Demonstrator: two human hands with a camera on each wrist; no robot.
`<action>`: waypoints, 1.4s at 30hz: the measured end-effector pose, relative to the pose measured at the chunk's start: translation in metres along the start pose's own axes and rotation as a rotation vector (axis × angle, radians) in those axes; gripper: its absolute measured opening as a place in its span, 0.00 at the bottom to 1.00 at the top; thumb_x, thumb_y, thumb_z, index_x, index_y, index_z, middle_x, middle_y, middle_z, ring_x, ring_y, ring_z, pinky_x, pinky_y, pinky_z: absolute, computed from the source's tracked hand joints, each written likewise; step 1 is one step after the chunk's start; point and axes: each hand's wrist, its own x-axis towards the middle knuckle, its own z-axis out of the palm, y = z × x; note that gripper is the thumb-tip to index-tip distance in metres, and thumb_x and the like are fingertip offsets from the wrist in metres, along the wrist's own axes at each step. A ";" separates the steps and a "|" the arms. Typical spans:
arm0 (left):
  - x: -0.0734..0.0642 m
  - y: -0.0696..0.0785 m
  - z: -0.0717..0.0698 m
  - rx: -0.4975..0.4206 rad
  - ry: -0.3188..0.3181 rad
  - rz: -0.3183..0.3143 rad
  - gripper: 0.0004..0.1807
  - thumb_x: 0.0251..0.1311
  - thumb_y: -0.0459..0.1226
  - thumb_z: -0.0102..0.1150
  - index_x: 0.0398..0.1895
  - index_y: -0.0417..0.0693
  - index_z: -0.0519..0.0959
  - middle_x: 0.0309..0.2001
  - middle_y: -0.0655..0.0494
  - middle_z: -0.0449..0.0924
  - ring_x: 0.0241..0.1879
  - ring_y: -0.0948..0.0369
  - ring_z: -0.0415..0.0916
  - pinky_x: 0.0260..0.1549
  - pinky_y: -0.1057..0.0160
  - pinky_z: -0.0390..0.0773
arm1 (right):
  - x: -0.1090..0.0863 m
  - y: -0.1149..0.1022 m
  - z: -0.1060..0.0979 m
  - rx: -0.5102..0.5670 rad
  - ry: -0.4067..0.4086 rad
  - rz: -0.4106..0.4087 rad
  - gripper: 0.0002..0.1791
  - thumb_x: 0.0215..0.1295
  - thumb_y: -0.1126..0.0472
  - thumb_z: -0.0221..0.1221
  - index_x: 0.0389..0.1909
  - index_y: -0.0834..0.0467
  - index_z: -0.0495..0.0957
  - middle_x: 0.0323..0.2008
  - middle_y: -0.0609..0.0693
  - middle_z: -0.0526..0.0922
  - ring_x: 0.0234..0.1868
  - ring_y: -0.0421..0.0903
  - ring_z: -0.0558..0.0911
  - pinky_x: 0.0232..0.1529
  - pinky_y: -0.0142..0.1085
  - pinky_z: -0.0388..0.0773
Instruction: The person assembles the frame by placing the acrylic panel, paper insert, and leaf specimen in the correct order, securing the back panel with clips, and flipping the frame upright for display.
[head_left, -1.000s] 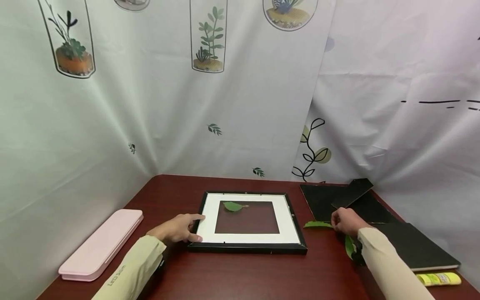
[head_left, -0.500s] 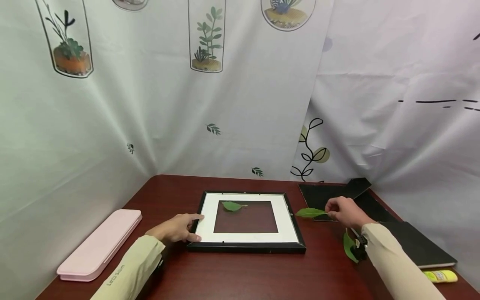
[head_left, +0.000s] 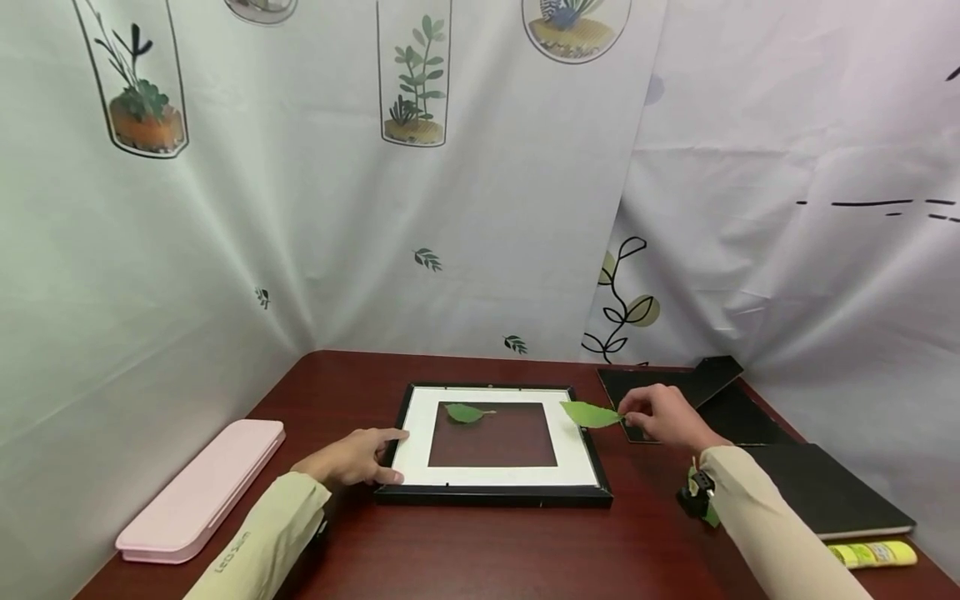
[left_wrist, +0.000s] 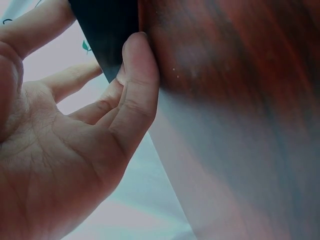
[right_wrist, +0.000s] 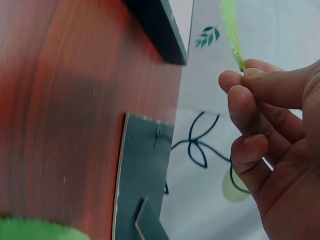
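Note:
A black picture frame with a white mat lies on the table, the tabletop colour showing through its window. One green leaf lies at the upper left of that window. My left hand holds the frame's left side, thumb and index finger on the mat; the left wrist view shows its fingers at the black edge. Thumb and fingertips of my right hand pinch a second leaf by its stem, its blade raised above the frame's right edge.
Another leaf lies on the table, mostly hidden by my right wrist. At the right are a black backing board with its stand, a black book and a yellow glue stick. A pink case lies at the left.
My right hand has lifted the leaf off the table at the right and carried it left to the frame's right edge. My left hand and the frame have stayed in place.

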 end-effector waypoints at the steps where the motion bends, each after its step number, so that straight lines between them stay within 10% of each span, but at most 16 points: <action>1: 0.000 0.000 0.000 0.001 -0.001 0.001 0.40 0.52 0.36 0.75 0.70 0.44 0.70 0.44 0.44 0.76 0.25 0.60 0.75 0.28 0.62 0.74 | 0.001 -0.002 0.002 -0.004 -0.001 -0.006 0.08 0.67 0.69 0.60 0.37 0.55 0.86 0.30 0.52 0.87 0.20 0.39 0.76 0.23 0.32 0.74; 42: 0.001 -0.002 0.000 -0.017 -0.013 0.038 0.40 0.53 0.35 0.75 0.70 0.42 0.70 0.31 0.50 0.70 0.21 0.61 0.73 0.26 0.64 0.70 | 0.073 -0.125 0.120 -0.039 -0.076 -0.129 0.13 0.64 0.72 0.58 0.31 0.56 0.89 0.32 0.49 0.90 0.30 0.40 0.83 0.35 0.37 0.81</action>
